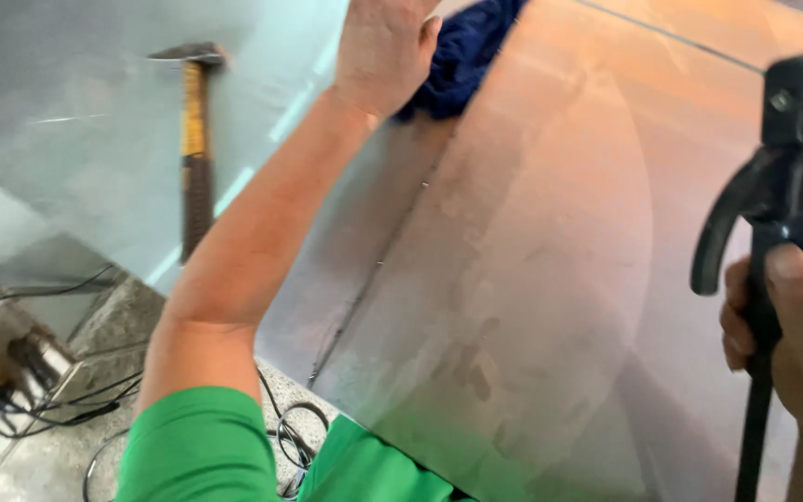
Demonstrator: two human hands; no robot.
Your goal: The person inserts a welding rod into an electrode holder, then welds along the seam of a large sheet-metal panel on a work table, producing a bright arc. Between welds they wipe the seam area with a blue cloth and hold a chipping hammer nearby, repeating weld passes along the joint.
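**Two hands over a big shiny metal sheet**

A big metal sheet (pixel 532 279) fills most of the view. It is smooth and has dull smudges on it. Its near edge runs slanted from the bottom middle up toward the left, and past that edge the speckled floor (pixel 104 321) shows, with black cables (pixel 290 428) lying in loops. A thin seam line runs up the sheet from the near edge toward the far side. The wide middle of the sheet is bare, with lots of room between the two hands.

The left hand (pixel 383 46) is at the far edge of the view, at the top. It rests flat with its fingers pressed down on a dark blue cloth (pixel 462 56). The cloth lies on the sheet and sticks out to the right of the hand. The fingertips are cut off by the top of the picture.

The right hand (pixel 787 344) is at the right edge, well apart from the cloth. Its fingers are wrapped tight around a black clamp tool (pixel 783 186) with a curved lever. The tool stands upright above the sheet.

A hammer (pixel 195 149) with a yellow and brown handle lies to the left of the left arm, touched by neither hand.
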